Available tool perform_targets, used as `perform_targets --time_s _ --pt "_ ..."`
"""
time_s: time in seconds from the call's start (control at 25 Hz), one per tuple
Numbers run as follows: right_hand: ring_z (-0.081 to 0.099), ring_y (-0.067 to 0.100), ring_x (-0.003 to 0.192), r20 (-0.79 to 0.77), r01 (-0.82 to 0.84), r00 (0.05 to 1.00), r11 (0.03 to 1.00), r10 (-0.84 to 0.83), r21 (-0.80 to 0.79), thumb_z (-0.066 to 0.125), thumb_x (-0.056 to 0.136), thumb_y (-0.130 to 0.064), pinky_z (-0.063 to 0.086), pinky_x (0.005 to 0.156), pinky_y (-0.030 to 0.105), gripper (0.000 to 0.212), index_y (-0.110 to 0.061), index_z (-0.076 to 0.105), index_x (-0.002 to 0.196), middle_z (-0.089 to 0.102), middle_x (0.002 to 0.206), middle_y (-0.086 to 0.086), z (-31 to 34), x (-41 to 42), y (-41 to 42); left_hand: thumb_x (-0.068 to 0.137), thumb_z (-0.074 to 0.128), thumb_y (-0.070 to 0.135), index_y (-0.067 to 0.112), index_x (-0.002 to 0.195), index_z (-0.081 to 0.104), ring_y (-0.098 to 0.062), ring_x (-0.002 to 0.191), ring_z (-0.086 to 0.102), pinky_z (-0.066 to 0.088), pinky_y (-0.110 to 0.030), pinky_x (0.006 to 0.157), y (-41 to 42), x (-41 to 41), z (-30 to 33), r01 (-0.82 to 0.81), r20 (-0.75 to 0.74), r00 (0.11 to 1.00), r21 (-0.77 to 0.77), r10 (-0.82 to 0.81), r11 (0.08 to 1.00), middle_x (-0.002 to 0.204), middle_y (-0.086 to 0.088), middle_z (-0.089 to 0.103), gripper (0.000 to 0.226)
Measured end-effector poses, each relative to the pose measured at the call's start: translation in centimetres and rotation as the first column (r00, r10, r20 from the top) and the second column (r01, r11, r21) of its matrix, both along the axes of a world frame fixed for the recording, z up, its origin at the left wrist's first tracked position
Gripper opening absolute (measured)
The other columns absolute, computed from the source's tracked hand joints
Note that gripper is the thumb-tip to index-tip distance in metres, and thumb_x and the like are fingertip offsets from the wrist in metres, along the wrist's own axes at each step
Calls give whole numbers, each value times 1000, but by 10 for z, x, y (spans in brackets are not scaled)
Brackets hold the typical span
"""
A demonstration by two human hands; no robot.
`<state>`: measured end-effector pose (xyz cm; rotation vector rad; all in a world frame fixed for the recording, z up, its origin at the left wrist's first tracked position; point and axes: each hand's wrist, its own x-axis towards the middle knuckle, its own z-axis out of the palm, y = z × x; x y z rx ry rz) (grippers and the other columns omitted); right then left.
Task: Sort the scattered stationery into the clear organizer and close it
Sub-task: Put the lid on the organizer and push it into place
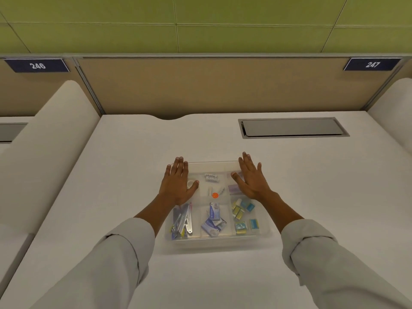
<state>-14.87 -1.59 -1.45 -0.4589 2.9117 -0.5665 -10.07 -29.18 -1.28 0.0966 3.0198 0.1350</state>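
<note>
**Nearly shut: both palms flat on the organizer lid**

Apparently the closing step is in hand. The clear organizer sits on the white desk with its stationery already in compartments, and no loose item shows on the desk around it. The left hand lies flat over the far left part of the lid, fingers straight and together, holding nothing; its thumb points inward toward the box's middle. The right hand mirrors it on the far right part, fingers straight and slightly spread, also holding nothing. Whether the lid is fully seated or only resting cannot be told.

To do this well, I judge that pressure should go down evenly through both palms, then move along the rim toward the wrists, since the near edge behind the heels of the hands has no hand on it and may sit proud. Pressing one side alone could tip the lid or skid the light box.

Below the left wrist lie the metal clips; between the wrists, blue-and-white packets; below the right wrist, yellow and teal erasers. An orange sticker sits between the thumbs.

Beyond the fingertips the desk runs bare to a grey cable hatch and the tan partition, well apart. Outward of both little fingers there is ample bare surface, bounded by padded side dividers.
</note>
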Motion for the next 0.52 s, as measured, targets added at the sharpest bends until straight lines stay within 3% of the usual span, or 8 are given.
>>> perform_targets --time_s 0.2,0.52 --pt "-5 24 155 -12 78 997 995 -77 59 12 86 -74 0 125 51 99 -5 8 157 1 168 13 5 56 5 88 16 71 3 151 2 -27 148 -11 -2 -47 120 21 43 3 -117 5 993 30 117 993 160 -15 -6 93" --pt "-16 26 153 0 82 997 984 -83 156 5 64 -100 -2 123 55 132 -7 -9 157 -14 166 14 -8 124 19 50 15 104 11 151 -9 -30 145 -21 -8 -54 118 33 119 0 -110 9 994 66 110 992 157 -18 -17 139"
